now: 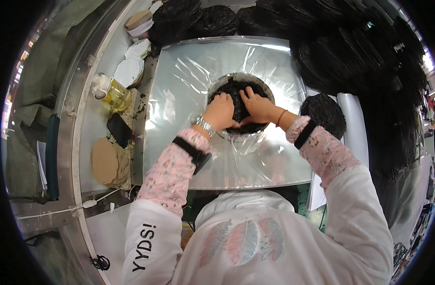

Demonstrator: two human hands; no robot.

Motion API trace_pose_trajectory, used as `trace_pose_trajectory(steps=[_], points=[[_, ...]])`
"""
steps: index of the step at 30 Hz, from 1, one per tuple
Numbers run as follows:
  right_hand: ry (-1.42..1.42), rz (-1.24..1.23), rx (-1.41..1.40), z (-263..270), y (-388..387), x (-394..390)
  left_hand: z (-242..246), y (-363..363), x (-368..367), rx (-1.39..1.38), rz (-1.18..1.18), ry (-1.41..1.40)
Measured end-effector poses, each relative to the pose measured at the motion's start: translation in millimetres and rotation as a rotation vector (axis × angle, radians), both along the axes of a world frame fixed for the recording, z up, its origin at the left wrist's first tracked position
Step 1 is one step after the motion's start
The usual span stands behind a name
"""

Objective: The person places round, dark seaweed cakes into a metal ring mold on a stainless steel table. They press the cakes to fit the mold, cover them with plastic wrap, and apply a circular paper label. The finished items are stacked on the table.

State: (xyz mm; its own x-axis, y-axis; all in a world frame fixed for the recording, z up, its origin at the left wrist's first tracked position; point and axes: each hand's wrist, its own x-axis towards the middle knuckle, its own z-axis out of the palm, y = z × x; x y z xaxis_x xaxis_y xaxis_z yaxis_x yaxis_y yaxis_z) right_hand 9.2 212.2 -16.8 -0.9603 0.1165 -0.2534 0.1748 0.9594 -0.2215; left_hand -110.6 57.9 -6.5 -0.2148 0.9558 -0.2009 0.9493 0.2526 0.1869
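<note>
Both my hands press into dark, moist-looking flaky material (240, 101) inside a round ring mould (263, 83) lined with clear plastic film. My left hand (220, 111) lies on the left part of the material, fingers bent forward. Opposite it, my right hand (258, 107) rests with its fingers apart, the two thumbs nearly meeting near the ring's front side. Neither hand is closed round anything. A stack of clear plastic sheets (174, 149) spreads under and around the ring. The fingertips are partly sunk in or hidden against the dark material.
A dark round cake (323, 115) sits right of the sheets, beside a white plastic roll (353, 124). Large dark piles (356, 53) fill the back right. Along the left stand a bottle of yellow liquid (115, 94), a black phone (120, 130) and brown paper discs (108, 160).
</note>
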Motion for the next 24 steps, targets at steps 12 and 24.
trace_pose_trajectory(steps=[12, 24], points=[[0.609, 0.090, -0.125, -0.9, -37.0, 105.2, 30.3, -153.0, 166.7, 0.146, -0.151, -0.757], [0.925, -0.935, -0.616, 25.0, -12.2, 172.5, -32.7, -23.6, 112.1, 0.104, -0.045, -0.117]])
